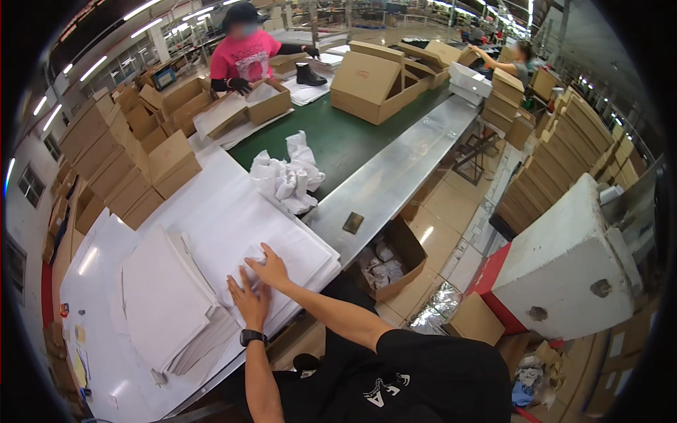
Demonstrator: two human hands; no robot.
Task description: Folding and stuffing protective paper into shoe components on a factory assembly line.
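Observation:
My left hand [249,299] lies flat on a stack of white tissue paper sheets [233,218], fingers spread, a black watch on its wrist. My right hand [269,265] sits just to its right, fingers curled on a crumpled wad of white paper [252,255] on the same stack. A pile of crumpled white paper balls [288,178] rests farther along, at the edge of the green conveyor belt [352,137].
A second stack of white sheets [166,296] lies to the left. Brown cardboard boxes [127,169] are piled along the left. A person in a pink shirt [245,56] handles an open box [266,101]; a black boot [309,74] stands nearby. A floor box [403,254] holds paper wads.

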